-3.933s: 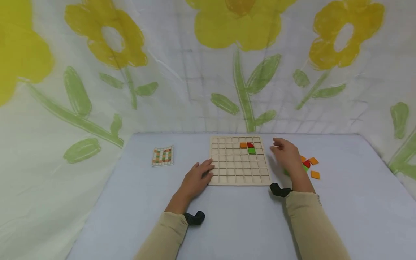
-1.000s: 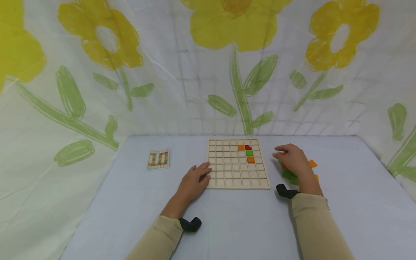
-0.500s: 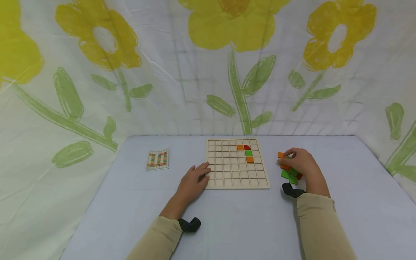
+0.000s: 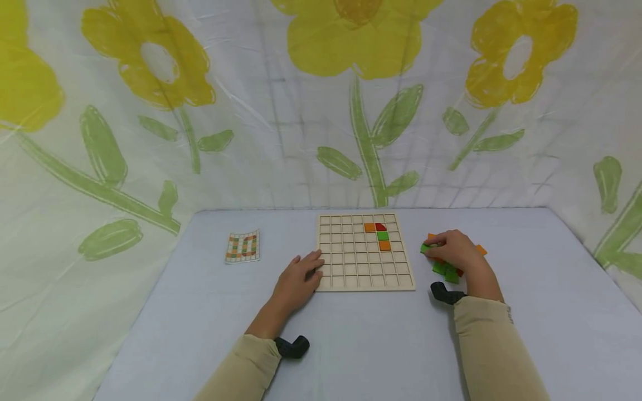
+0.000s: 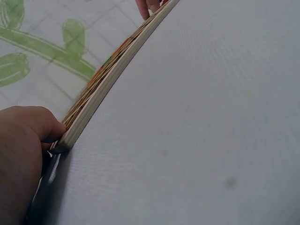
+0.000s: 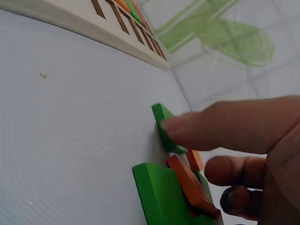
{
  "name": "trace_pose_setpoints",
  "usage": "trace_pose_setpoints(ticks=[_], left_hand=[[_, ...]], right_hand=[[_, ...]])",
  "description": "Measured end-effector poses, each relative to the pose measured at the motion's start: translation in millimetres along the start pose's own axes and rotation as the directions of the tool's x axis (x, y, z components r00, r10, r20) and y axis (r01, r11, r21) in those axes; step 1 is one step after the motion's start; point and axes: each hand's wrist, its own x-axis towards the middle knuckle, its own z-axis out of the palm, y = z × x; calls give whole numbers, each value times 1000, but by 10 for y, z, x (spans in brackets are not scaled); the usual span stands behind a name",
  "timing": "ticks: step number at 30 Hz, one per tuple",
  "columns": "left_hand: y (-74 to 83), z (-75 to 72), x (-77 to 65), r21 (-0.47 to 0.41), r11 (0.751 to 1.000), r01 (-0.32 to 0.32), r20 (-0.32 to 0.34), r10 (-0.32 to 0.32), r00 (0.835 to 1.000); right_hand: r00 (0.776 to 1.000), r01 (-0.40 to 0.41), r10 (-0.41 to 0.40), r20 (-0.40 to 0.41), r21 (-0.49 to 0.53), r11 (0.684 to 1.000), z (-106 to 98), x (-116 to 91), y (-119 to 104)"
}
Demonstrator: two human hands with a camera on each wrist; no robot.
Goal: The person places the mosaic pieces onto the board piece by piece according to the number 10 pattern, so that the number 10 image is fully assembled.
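Note:
A pale wooden grid board [image 4: 346,264] lies in the middle of the table. Two orange tiles, one red rounded piece [image 4: 380,227] and one green tile sit in its upper right cells. My left hand [image 4: 298,283] rests at the board's left edge, fingers over the rim; in the left wrist view the thumb [image 5: 49,125] touches the board near a corner. To the right of the board, my right hand [image 4: 456,250] pinches a green tile [image 6: 165,129], tilted on edge, by thumb and fingers. Beneath that hand lies a heap of green, orange and red tiles [image 4: 445,269], partly covered.
A small card [image 4: 243,247] printed with a coloured grid pattern lies on the table left of the board. Behind the table [image 4: 351,345] hangs a white cloth [image 4: 281,111] with yellow flowers. Each wrist wears a black camera.
My right hand went from above the heap down into it, then slightly left with a green tile at its fingertips. An orange tile was added below the green one on the board since the oldest frame.

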Motion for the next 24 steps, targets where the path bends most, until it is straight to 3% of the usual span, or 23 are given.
trace_pose_setpoints(ticks=[8, 19, 24], left_hand=[[1, 5, 4, 2, 1000, -4, -1, 4, 1000], [30, -19, 9, 14, 1000, -15, 4, 15, 1000], [26, -20, 0, 10, 1000, -7, 10, 6, 1000]], right_hand=[[999, 42, -43, -24, -42, 998, 67, 60, -16], [997, 37, -41, -69, -67, 997, 94, 59, -78], [991, 114, -117, -59, -54, 992, 120, 48, -232]])
